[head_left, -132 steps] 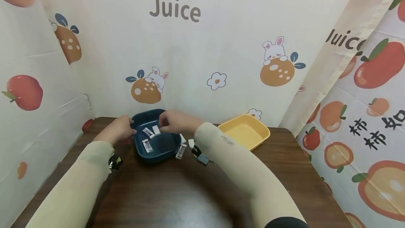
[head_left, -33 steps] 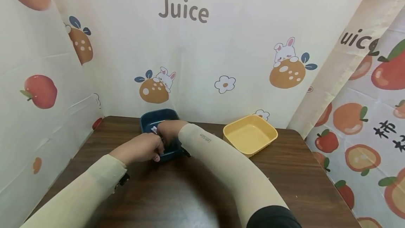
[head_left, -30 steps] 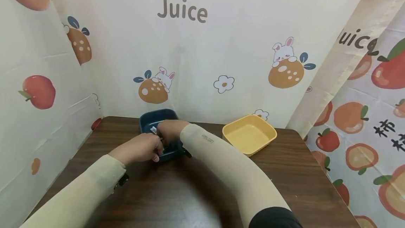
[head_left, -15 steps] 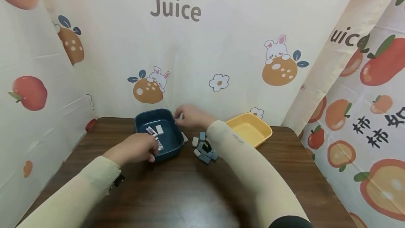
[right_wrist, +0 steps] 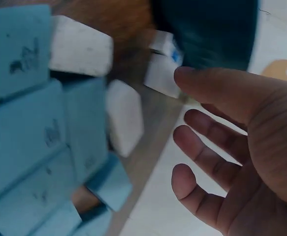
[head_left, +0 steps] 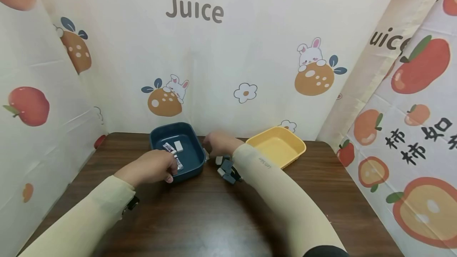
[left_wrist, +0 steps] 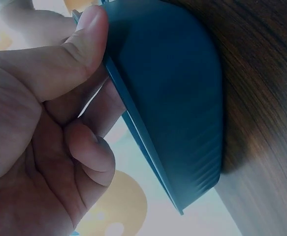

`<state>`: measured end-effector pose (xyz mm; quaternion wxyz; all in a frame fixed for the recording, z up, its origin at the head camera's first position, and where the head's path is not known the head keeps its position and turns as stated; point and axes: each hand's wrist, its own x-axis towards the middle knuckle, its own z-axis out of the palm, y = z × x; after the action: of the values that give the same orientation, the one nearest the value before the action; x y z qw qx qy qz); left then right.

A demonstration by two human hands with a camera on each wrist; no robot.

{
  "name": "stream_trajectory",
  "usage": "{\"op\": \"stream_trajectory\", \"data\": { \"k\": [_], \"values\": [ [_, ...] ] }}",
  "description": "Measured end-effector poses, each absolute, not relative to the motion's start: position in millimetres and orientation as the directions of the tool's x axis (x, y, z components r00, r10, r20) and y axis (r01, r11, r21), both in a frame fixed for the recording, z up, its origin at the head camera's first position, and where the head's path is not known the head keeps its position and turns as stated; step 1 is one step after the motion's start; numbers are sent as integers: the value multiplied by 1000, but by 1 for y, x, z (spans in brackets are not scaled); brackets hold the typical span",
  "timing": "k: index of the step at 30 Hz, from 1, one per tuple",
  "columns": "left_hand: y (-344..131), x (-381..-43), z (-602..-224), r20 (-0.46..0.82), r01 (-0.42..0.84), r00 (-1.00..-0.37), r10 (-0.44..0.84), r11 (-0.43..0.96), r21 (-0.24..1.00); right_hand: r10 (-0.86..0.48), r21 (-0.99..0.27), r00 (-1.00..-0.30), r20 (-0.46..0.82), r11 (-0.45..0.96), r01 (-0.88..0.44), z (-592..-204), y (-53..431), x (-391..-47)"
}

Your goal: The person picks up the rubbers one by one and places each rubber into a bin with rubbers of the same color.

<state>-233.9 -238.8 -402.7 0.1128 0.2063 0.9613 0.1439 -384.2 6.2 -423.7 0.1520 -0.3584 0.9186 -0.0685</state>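
Observation:
My left hand [head_left: 155,165] holds the near-left rim of a dark blue plastic bin [head_left: 191,150], thumb outside the wall and fingers over the edge in the left wrist view. White erasers lie in the bin, such as a bare eraser [head_left: 178,146] and a sleeved eraser [head_left: 169,148]. My right hand [head_left: 221,144] is low at the bin's right side, fingers loosely bent and apart. Its thumb tip is close to a white eraser [right_wrist: 163,76] beside the bin; whether they touch I cannot tell.
Blue erasers [right_wrist: 22,128] and a few white ones [right_wrist: 79,46] lie clustered on the brown wooden table [head_left: 200,217], right of the bin. A yellow bin [head_left: 276,148] stands further right. The printed curtain [head_left: 214,58] hangs behind the table.
My left hand has shifted from the left rim to the near rim. My right hand has come out of the blue bin and moved down beside its right side, by the eraser.

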Motion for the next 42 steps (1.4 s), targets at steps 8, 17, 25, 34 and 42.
{"op": "stream_trajectory", "data": {
  "k": [8, 17, 25, 34, 42],
  "values": [
    [-238, -236, -404, -165, 355, -891, 423, 876, 327, -658, -283, -692, -297, 753, -594, -446, -5, -394],
    [-238, -237, -403, -186, 340, -890, 417, 878, 338, -668, -257, -689, -280, 744, -616, -449, -8, -396],
    [-239, -238, -401, -206, 315, -894, 398, 885, 343, -645, -209, -716, -268, 764, -610, -435, -12, -394],
    [-239, -238, -401, -215, 305, -893, 396, 882, 359, -600, -267, -798, -52, 779, -568, -387, -20, -387],
    [-239, -237, -399, -209, 325, -887, 411, 879, 348, -755, -269, -649, -94, 647, -714, -364, -51, -368]
  ]
}}
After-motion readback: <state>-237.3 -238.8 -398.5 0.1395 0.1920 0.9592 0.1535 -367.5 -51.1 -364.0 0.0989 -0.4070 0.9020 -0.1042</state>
